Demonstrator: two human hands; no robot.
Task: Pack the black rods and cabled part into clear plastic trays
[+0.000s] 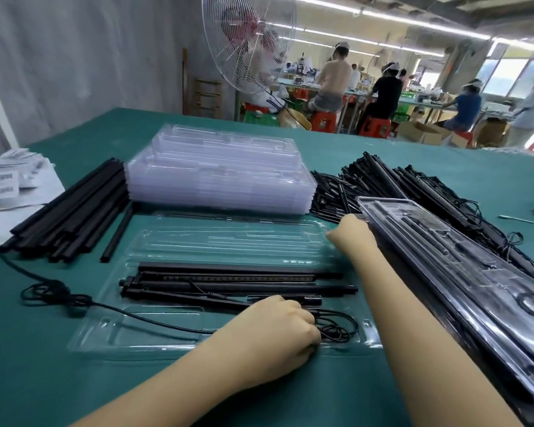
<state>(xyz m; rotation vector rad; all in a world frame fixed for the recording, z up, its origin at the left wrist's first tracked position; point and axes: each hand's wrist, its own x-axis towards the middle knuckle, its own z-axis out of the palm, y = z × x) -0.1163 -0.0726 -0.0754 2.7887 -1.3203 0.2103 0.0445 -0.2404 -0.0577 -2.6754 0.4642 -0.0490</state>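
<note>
Green table (74, 380) carries an open tray (167, 346) with black rods (228, 277) laid inside. Left hand (278, 322) clenches the cable (336, 332) at the tray's near edge. Right hand (352, 231) reaches past the tray; grip unclear.

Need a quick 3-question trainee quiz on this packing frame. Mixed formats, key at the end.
1. True or false: the open tray in front of the person already holds black rods.
2. What does the left hand grip? A) the cable B) a loose rod C) a tray lid
3. Fill in: the stack of empty trays stands ___ the loose rod pile on the left and the pile of black parts on the right.

Key: 1 true; 2 A; 3 between.
</note>
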